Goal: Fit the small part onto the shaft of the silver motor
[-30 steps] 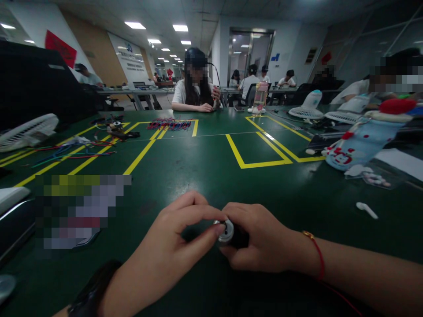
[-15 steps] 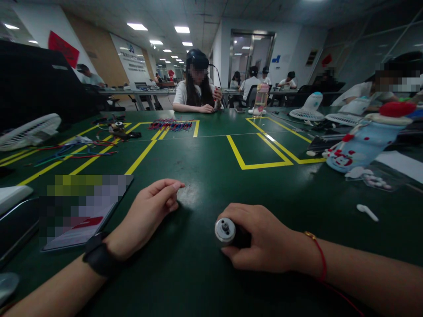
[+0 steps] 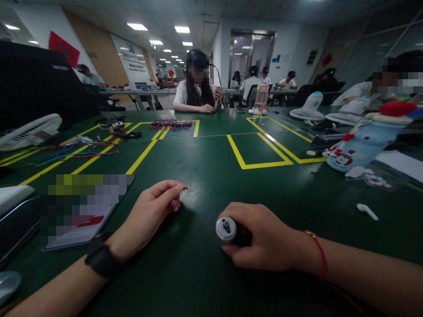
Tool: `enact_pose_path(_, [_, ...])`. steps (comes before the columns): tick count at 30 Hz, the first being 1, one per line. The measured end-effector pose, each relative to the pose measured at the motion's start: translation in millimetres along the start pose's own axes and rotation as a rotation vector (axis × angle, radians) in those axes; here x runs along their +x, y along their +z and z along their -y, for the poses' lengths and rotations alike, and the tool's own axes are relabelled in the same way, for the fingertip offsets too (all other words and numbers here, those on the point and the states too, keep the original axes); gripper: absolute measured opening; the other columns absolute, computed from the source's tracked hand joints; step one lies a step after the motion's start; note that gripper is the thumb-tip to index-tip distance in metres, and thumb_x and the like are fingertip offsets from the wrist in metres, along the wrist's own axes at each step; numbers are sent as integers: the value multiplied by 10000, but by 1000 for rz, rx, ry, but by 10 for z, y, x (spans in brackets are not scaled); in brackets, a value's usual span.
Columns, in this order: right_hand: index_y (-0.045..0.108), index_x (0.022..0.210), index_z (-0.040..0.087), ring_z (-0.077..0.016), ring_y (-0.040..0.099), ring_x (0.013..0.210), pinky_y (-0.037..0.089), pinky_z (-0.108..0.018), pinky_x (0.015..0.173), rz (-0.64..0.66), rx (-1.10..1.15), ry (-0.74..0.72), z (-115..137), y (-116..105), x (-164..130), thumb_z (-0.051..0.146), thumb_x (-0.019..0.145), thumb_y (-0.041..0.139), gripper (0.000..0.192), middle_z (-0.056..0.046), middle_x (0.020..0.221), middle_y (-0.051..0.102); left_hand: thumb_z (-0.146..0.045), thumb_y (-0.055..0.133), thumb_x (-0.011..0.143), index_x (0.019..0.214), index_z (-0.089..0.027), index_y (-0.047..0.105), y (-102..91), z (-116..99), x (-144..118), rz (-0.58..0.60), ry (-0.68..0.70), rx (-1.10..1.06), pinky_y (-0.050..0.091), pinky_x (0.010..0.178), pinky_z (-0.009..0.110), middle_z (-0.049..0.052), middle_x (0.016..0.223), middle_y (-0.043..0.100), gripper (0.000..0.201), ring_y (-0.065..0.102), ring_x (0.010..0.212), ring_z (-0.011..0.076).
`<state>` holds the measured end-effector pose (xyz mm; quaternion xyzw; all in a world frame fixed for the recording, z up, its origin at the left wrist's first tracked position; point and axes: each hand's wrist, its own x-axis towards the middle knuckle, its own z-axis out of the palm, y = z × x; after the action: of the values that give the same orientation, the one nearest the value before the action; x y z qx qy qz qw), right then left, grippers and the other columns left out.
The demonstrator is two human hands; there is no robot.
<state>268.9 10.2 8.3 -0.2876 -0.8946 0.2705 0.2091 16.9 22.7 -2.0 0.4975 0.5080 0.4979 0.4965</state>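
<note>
In my right hand (image 3: 264,235) is a cylindrical motor (image 3: 226,228), fingers wrapped round its dark body. Its round silver end, with a central shaft and small holes, faces me. My left hand (image 3: 161,204) hovers over the green table (image 3: 198,273) to the left of the motor. Its thumb and index finger are pinched together at a tiny dark tip, too small to name. A gap lies between the two hands. The palm hides most of the motor's body.
A tablet-like panel (image 3: 89,220) lies left of my left hand. Loose wires (image 3: 172,125) and a white fan (image 3: 31,132) sit farther off. On the right are a blue bottle (image 3: 363,143) and a white earbud (image 3: 367,211). A person (image 3: 196,88) sits opposite.
My left hand has shifted very slightly to the right, its pinch kept closed. The right hand and the motor have barely moved.
</note>
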Motion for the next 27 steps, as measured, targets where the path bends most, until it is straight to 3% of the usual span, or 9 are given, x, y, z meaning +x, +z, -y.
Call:
enact_pose_path(4, [591,1005,187,-160,550,776,414,-270,674,-5,-8,7,5,4,-2,238,723,668,296,-26,944,623,-323,626,861,949,-222,685,92,-87,-116,179,171,408,429,656,261,18,871,601,146,542,753,166])
enact_pose_path(9, [588,970,186,-146,532,733,391,-251,629,-19,-29,3,8,31,16,238,724,660,261,-16,908,611,-312,611,878,1033,-283,675,282,-224,-304,335,357,491,443,839,327,32,1034,560,171,544,961,208])
enact_pose_path(13, [569,877,184,-135,504,674,361,-240,578,-21,-56,-8,4,52,28,248,725,644,181,-5,829,583,-291,623,878,950,-304,709,383,-280,-380,374,366,509,430,841,304,8,996,537,113,543,944,187])
enact_pose_path(18, [569,905,189,-126,503,676,359,-233,578,-22,-46,-8,11,41,27,248,729,657,206,2,845,586,-290,607,896,875,-303,725,331,-282,-355,327,333,481,418,787,287,-7,922,516,121,540,879,163])
enact_pose_path(27, [568,895,185,-133,505,669,357,-238,566,-26,-59,-11,5,55,36,248,728,644,194,-8,839,590,-307,628,879,914,-304,742,377,-324,-357,362,349,523,433,748,288,6,907,540,120,546,857,174])
